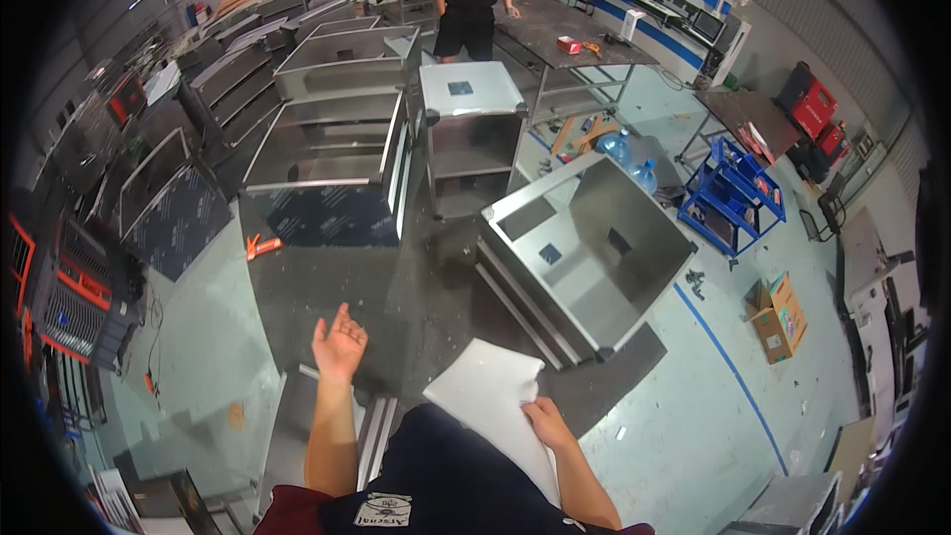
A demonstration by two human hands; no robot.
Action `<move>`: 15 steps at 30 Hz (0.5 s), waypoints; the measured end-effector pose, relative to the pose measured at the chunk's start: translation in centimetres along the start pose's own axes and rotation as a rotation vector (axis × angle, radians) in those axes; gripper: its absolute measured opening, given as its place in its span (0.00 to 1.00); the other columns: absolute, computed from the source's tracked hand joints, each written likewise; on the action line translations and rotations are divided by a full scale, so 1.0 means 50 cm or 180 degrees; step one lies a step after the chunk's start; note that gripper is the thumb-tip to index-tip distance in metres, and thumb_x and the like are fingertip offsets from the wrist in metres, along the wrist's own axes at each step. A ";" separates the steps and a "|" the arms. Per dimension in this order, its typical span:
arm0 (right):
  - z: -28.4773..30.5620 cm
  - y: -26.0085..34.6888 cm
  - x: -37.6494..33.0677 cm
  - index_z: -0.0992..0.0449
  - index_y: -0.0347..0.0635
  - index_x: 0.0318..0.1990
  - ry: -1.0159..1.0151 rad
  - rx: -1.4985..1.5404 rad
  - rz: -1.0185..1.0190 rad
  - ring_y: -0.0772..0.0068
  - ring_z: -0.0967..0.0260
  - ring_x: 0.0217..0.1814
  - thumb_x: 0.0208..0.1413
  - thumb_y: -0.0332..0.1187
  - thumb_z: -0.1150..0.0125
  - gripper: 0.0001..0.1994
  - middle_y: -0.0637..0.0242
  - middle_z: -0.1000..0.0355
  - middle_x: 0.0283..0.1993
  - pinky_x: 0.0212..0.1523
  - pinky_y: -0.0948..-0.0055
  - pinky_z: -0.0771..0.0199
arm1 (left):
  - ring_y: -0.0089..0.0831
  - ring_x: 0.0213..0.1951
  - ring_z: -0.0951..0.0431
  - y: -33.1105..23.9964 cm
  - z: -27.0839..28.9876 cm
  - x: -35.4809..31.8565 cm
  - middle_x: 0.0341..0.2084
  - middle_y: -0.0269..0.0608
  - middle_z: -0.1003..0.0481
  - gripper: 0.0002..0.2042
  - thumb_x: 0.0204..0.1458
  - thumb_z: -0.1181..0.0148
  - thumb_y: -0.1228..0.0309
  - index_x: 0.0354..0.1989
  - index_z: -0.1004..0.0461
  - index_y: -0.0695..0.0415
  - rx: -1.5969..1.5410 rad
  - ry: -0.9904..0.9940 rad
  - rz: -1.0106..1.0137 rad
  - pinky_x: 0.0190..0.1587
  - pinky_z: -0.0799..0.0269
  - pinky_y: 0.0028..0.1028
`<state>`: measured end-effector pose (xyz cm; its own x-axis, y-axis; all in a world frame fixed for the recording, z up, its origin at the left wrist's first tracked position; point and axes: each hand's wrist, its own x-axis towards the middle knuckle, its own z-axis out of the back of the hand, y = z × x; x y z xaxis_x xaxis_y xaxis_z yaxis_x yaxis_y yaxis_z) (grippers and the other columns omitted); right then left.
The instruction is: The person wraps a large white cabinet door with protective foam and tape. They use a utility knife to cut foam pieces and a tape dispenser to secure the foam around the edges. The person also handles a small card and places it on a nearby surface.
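My right hand (548, 424) grips the edge of a white, slightly bent sheet (483, 386), which hangs in front of my body; whether it is foam or another material I cannot tell. Raised to the left with its fingers apart, my left hand (340, 342) holds nothing. A metal cabinet frame (279, 426) stands beside my left forearm, partly hidden by it. Just beyond the white sheet, an open-topped metal cabinet (570, 287) stands on the dark floor mat (396, 287).
More metal cabinets (322, 139) stand ahead, one with a white top (475, 84). An orange tool (263, 246) lies on the mat. At right are a blue rack (728, 203), water bottles (614, 146) and a cardboard box (778, 317). A person (471, 0) stands by the far table (555, 30).
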<state>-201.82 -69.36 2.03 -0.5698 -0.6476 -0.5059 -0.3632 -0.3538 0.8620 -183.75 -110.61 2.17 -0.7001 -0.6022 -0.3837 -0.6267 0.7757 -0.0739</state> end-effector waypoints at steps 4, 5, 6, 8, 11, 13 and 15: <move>-0.011 0.113 0.137 0.19 0.32 0.43 -0.0572 0.0530 -0.0240 0.78 0.28 0.36 0.62 0.36 0.44 0.14 0.68 0.22 0.35 0.39 0.75 0.30 | 0.30 0.34 0.32 0.049 -0.105 0.228 0.39 0.41 0.22 0.28 0.68 0.59 0.52 0.65 0.35 0.63 -0.0018 0.0238 0.0532 0.43 0.36 0.33; -0.012 0.140 0.174 0.19 0.31 0.43 -0.0636 0.0468 -0.0119 0.77 0.27 0.35 0.62 0.36 0.45 0.15 0.67 0.21 0.34 0.38 0.74 0.29 | 0.32 0.35 0.30 0.064 -0.136 0.278 0.40 0.41 0.21 0.28 0.68 0.58 0.52 0.66 0.36 0.63 0.0093 0.0309 0.0660 0.43 0.35 0.34; -0.014 0.162 0.206 0.19 0.30 0.43 -0.0687 0.0444 -0.0051 0.76 0.27 0.34 0.63 0.36 0.46 0.16 0.66 0.21 0.34 0.37 0.73 0.28 | 0.32 0.36 0.29 0.080 -0.167 0.327 0.40 0.41 0.21 0.28 0.68 0.58 0.53 0.66 0.36 0.63 0.0176 0.0264 0.0727 0.44 0.34 0.34; -0.014 0.198 0.271 0.19 0.29 0.44 -0.0747 0.0472 -0.0062 0.75 0.26 0.34 0.63 0.36 0.47 0.17 0.65 0.21 0.34 0.38 0.72 0.28 | 0.32 0.37 0.28 0.109 -0.225 0.424 0.42 0.41 0.21 0.27 0.68 0.57 0.53 0.64 0.34 0.65 0.0276 0.0199 0.0876 0.44 0.34 0.34; 0.005 0.238 0.387 0.20 0.28 0.46 -0.0866 0.0517 -0.0154 0.74 0.26 0.39 0.63 0.37 0.46 0.18 0.65 0.20 0.37 0.43 0.72 0.28 | 0.33 0.37 0.27 0.140 -0.291 0.559 0.41 0.41 0.20 0.27 0.68 0.57 0.53 0.64 0.34 0.64 0.0388 0.0308 0.1031 0.44 0.33 0.34; 0.020 0.259 0.474 0.21 0.27 0.47 -0.1211 0.0368 -0.0326 0.73 0.26 0.42 0.63 0.37 0.46 0.18 0.64 0.20 0.40 0.47 0.72 0.29 | 0.32 0.37 0.26 0.157 -0.313 0.636 0.41 0.39 0.20 0.27 0.68 0.57 0.53 0.64 0.34 0.63 0.0407 0.0289 0.1070 0.44 0.32 0.34; 0.054 0.292 0.546 0.21 0.27 0.47 -0.1022 0.0465 -0.0205 0.72 0.26 0.43 0.63 0.37 0.45 0.18 0.63 0.20 0.40 0.49 0.72 0.29 | 0.31 0.37 0.25 0.169 -0.323 0.696 0.41 0.37 0.20 0.26 0.68 0.57 0.53 0.64 0.33 0.62 0.0438 0.0088 0.1041 0.44 0.31 0.34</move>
<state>-224.65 -90.36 0.70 -0.7365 -0.3737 -0.5639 -0.4944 -0.2716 0.8257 -218.93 -128.05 3.05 -0.8663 -0.3212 -0.3827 -0.3172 0.9453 -0.0754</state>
